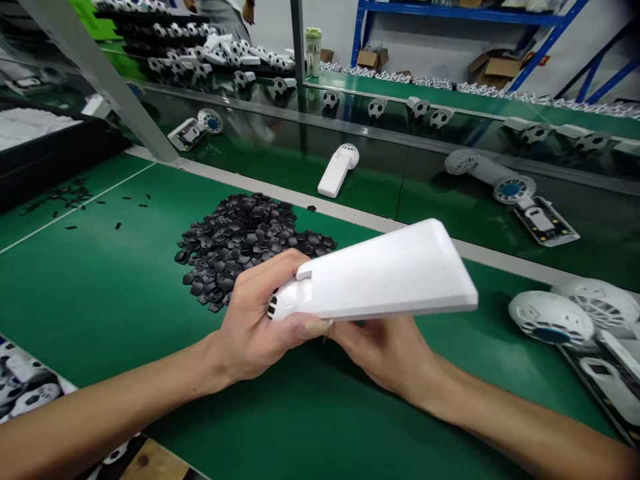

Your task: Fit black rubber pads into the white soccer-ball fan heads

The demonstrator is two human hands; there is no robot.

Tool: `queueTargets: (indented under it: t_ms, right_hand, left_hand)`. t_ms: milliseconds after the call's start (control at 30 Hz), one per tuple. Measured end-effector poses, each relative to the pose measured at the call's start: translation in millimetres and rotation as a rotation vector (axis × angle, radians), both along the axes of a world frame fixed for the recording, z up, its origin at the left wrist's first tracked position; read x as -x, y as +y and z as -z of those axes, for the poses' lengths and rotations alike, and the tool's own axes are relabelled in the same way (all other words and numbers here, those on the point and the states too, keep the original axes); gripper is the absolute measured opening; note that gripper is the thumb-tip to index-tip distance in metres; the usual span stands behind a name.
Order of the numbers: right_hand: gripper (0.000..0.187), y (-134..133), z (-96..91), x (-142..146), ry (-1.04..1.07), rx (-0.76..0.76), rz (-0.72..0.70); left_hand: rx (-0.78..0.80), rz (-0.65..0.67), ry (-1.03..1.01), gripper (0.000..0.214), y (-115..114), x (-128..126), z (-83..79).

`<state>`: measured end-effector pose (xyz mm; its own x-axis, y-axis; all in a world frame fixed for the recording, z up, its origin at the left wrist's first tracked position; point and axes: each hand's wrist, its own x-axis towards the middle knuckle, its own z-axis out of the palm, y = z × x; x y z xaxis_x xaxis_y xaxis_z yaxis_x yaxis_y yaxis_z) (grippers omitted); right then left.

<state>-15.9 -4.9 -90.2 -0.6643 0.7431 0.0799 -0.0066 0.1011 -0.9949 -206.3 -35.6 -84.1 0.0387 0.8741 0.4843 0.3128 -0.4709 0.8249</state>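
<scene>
Fan handle (385, 273), single, white plastic: left fingers (265, 283) clenched round narrow end, right fingers (355, 340) gripping underside.

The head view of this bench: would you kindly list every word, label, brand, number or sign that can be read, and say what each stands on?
No text can be read clearly in this view.
The white plastic casing shows no lettering on its visible face.
The small orange label on the blue shelving upright is too small to read.
The printed card at the lower left shows football pictures, with no readable words.
</scene>
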Motion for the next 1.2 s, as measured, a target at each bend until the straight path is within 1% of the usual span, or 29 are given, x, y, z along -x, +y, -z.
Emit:
queueTargets:
  t_ms: [33,67,133,200,233,267,300,333,367,433,467,500,533,567,600,667,733,767,800,833,900,933,967,1000,1033,1067,1100,1133,1200]
  right_hand:
    - [0.013,0,-1.8,2,-0.003,-0.065,0.007]
    - [0.013,1,-3.9,4,-0.014,-0.096,0.021]
    - [0.027,5,-9.6,10,-0.033,-0.065,0.067]
    - [0.036,12,-17.8,9,-0.014,-0.004,0.117]
    - [0.036,16,-22.7,4,-0.019,-0.017,0.126]
    - [0.032,19,-28.0,-5,-0.065,-0.076,0.125]
    - [0.027,22,-33.6,-19,-0.158,-0.184,0.136]
    - [0.022,24,-39.3,-36,-0.300,-0.327,0.163]
    - [0.018,25,-45.0,-57,-0.489,-0.480,0.203]
    - [0.017,25,-55.4,-102,-0.863,-0.712,0.379]
    - [0.020,23,-59.4,-123,-1.061,-0.767,0.471]
    - [0.026,22,-61.9,-142,-1.237,-0.797,0.542]
    - [0.032,21,-62.8,-157,-1.383,-0.786,0.562]
    - [0.036,21,-61.8,-170,-1.502,-0.731,0.546]
    - [0.040,20,-59.2,-179,-1.581,-0.665,0.496]
    - [0.046,20,-51.2,-193,-1.644,-0.565,0.385]
    - [0.052,18,-44.9,-202,-1.592,-0.569,0.345]
    - [0.053,17,-44.6,-206,-1.524,-0.595,0.372]
    - [0.054,16,-46.9,-208,-1.423,-0.626,0.431]
    - [0.054,15,-52.0,-208,-1.285,-0.646,0.501]
    - [0.053,20,-69.0,-198,-0.910,-0.665,0.661]
    - [0.057,24,-79.4,-188,-0.705,-0.659,0.632]
    - [0.057,30,-89.8,-174,-0.513,-0.641,0.580]
    - [0.054,35,-99.2,-158,-0.343,-0.636,0.547]
    - [0.052,41,-107.0,-141,-0.223,-0.645,0.500]
    - [0.054,45,-112.3,-123,-0.185,-0.687,0.438]
    - [0.054,49,-114.7,-107,-0.144,-0.741,0.420]
    - [0.049,52,-114.1,-91,-0.090,-0.778,0.437]
    - [0.032,54,-103.7,-64,-0.003,-0.796,0.524]
  left_hand:
    - [0.029,-0.007,-0.027,0.055,-1,0,0.9]
    - [0.073,-0.006,-0.071,0.057,-2,-1,1.4]
    - [0.195,0.021,-0.215,0.063,-1,-4,0.1]
    - [0.387,0.053,-0.369,0.071,8,-9,-7.0]
    - [0.478,0.061,-0.418,0.075,16,-12,-12.9]
    - [0.559,0.055,-0.425,0.075,27,-15,-20.1]
    - [0.611,0.044,-0.403,0.074,40,-18,-27.7]
    - [0.636,0.035,-0.361,0.069,56,-22,-35.1]
    - [0.653,0.024,-0.306,0.063,74,-27,-41.2]
    - [0.716,0.049,-0.297,0.051,115,-39,-47.6]
    - [0.746,0.062,-0.310,0.046,137,-47,-47.5]
    - [0.739,0.066,-0.304,0.041,157,-56,-45.3]
    - [0.698,0.079,-0.275,0.038,177,-65,-41.7]
    - [0.667,0.068,-0.257,0.034,194,-75,-37.4]
    - [0.650,0.060,-0.239,0.033,207,-84,-33.2]
    - [0.616,0.031,-0.175,0.042,221,-99,-27.2]
    - [0.559,0.011,-0.114,0.058,215,-107,-27.2]
    - [0.523,0.024,-0.089,0.064,205,-109,-29.8]
    - [0.492,0.054,-0.074,0.067,191,-110,-34.1]
    - [0.474,0.113,-0.057,0.065,176,-110,-39.6]
    - [0.490,0.409,-0.088,0.064,145,-109,-52.5]
    - [0.504,0.534,-0.128,0.068,132,-109,-58.5]
    - [0.510,0.642,-0.169,0.073,121,-108,-63.4]
    - [0.519,0.715,-0.217,0.075,112,-105,-66.8]
    - [0.530,0.742,-0.263,0.074,105,-102,-68.5]
    - [0.536,0.719,-0.311,0.069,99,-95,-68.6]
    - [0.538,0.650,-0.358,0.064,94,-87,-67.3]
    - [0.527,0.547,-0.407,0.059,90,-77,-64.8]
    - [0.473,0.320,-0.507,0.054,82,-51,-58.5]
